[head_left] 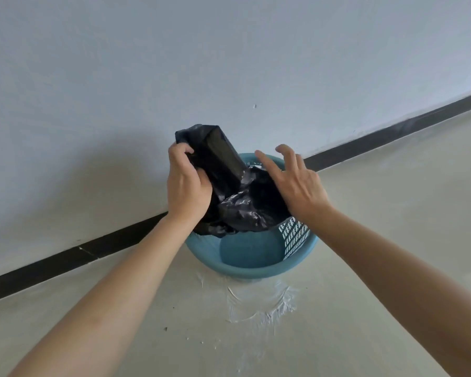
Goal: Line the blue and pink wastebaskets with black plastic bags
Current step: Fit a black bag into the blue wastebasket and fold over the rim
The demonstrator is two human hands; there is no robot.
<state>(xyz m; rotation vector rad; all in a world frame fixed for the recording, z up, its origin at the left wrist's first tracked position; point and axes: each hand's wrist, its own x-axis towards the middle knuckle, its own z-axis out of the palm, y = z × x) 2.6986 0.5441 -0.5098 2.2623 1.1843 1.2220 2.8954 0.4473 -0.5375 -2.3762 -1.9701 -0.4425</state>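
A blue wastebasket [245,268] with perforated walls stands on the floor against the wall, its mouth toward me. A crumpled black plastic bag [237,202] hangs over its far half, with a folded flat part sticking up at the top left. My left hand [186,183] grips the bag's left side above the rim. My right hand [297,183] hovers at the bag's right edge with fingers spread, palm against or just over the plastic. No pink wastebasket is in view.
A pale wall [229,63] rises right behind the basket, with a dark baseboard [392,131] running diagonally. The beige floor [392,213] has white smears [259,303] and a few specks just in front of the basket.
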